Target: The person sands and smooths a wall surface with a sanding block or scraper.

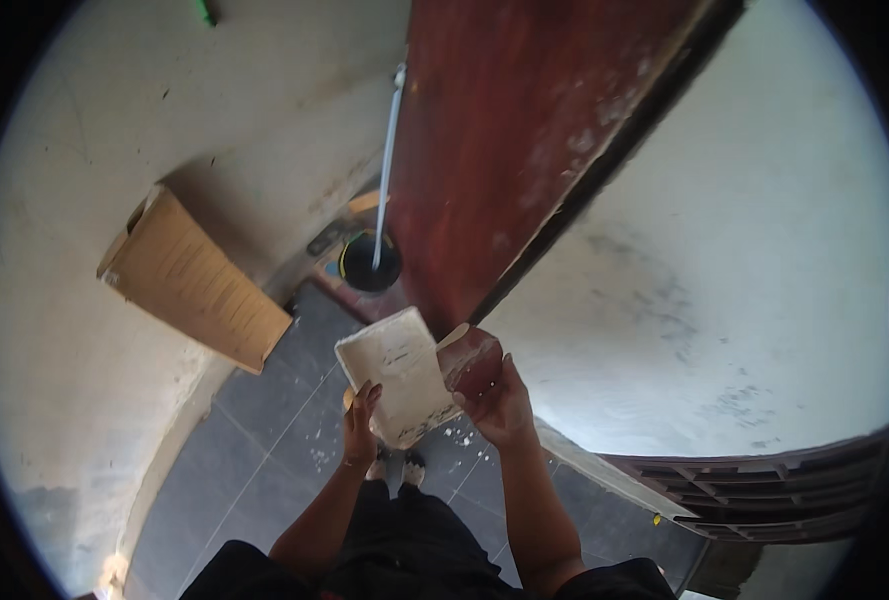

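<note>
My left hand [362, 427] grips the left edge of a cream rectangular slab [395, 367], worn along its rim and spotted with black marks near its lower end. To its right, my right hand [500, 409] holds a dark red piece [476, 364] crossed by a pale smear; its exact kind is unclear. A thin pale strip [453, 335] sticks out at that piece's upper left. Both objects are in front of my body, above the floor, with the slab's right edge close to the red piece. The fingers under the slab are partly hidden.
A cardboard box [196, 277] bearing writing is by the left wall [76, 300]. Ahead is a long dark red wooden surface [489, 150]. A pale stick [388, 165] stands in a black round container [369, 262]. White crumbs [463, 435] lie on the grey tile floor [249, 465].
</note>
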### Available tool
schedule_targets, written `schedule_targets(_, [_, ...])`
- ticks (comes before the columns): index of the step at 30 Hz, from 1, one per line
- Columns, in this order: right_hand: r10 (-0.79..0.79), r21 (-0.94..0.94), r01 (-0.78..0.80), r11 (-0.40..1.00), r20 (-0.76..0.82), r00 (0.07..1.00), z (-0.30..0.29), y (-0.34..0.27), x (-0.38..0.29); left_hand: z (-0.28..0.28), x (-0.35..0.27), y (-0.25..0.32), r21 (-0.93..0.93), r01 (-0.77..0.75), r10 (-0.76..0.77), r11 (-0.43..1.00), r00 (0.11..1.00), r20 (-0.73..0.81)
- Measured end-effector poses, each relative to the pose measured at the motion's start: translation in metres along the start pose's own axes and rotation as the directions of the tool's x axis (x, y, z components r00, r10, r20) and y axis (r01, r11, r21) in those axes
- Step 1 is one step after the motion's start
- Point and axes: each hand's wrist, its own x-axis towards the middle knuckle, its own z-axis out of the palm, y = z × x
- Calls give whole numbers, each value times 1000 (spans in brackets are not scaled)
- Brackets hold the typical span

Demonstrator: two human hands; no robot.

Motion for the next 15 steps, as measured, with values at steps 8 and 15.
schedule_targets(8, [-676,4,685,728,166,718,191,-144,-119,151,65,231,-90,-735,694,672,582,423])
schedule_targets(15, [-937,-38,978,-205,297,-185,349,-294,-263,320,25,455,-234,-971,840,39,-95,535])
